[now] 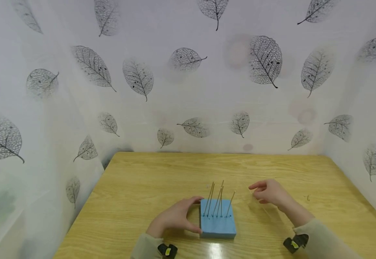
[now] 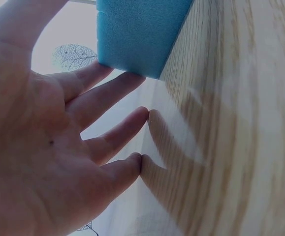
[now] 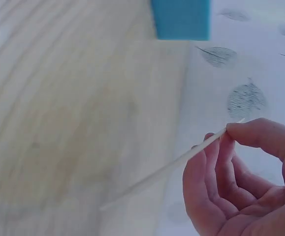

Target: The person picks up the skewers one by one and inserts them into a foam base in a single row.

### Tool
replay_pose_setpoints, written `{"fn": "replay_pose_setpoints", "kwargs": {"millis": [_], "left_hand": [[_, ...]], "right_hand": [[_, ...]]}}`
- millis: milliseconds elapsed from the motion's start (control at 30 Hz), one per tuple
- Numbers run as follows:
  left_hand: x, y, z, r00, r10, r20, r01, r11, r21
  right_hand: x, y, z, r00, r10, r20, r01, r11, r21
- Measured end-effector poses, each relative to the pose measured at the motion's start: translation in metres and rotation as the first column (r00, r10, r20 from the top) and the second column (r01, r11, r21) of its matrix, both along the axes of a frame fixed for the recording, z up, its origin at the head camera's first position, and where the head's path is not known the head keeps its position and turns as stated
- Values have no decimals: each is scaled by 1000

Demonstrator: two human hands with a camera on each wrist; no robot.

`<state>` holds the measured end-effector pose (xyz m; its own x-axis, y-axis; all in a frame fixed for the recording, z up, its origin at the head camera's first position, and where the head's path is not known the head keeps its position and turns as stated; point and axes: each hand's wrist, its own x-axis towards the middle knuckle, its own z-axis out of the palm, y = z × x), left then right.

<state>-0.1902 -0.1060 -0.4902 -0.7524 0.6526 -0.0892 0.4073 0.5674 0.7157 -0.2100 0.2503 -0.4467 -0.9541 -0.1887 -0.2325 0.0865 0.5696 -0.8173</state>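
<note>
A blue foam block [image 1: 218, 227] lies on the table, with several thin wooden sticks [image 1: 209, 199] standing in it, some leaning, along a row of dark marks. My left hand [image 1: 178, 216] holds the block at its left side, thumb at the near corner and fingers at the far one. In the left wrist view, two fingertips touch the foam block [image 2: 137, 34] while the other fingertips rest on the table. To the right, above the table, my right hand [image 1: 270, 194] pinches a thin wooden stick [image 3: 167, 167] between thumb and fingers, apart from the block.
The wood-grain table [image 1: 162, 169] is bounded at the back and sides by a pale curtain [image 1: 181, 97] printed with leaf shapes. A small dark mark or scrap [image 1: 308, 198] shows on the table right of my right hand.
</note>
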Motion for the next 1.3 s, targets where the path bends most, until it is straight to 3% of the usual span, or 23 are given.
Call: {"fn": "replay_pose_setpoints", "kwargs": {"millis": [267,433,567,700,767,833,1133,1300], "left_hand": [[0,0,-1,1000,1,0,-1,1000,5],[0,-1,-1,1000,2,14,-2,1000,3],[0,-2,-1,1000,3,9,-3,1000,-5],[0,-1,-1,1000,5,2,-5,1000,-13],[-1,0,-1,1000,6,5,-6,1000,-11],[-1,0,-1,1000,5,8,-5,1000,-8],[-1,0,-2,1000,3,10,-3,1000,-1],[-1,0,-1,1000,1,11,-1,1000,-3]], "right_hand": [[13,1,25,997,-42,-61,40,998,-45],[28,-10,38,985,-103,-135,82,985,-154],[42,-23,43,947,-195,-254,115,947,-299],[51,-37,39,905,-248,-345,68,886,-458],[54,-44,35,898,-251,-361,33,857,-514],[56,-51,32,896,-243,-371,10,847,-531],[58,-66,24,917,-218,-334,24,867,-498],[58,-67,20,917,-197,-348,7,879,-478]]}}
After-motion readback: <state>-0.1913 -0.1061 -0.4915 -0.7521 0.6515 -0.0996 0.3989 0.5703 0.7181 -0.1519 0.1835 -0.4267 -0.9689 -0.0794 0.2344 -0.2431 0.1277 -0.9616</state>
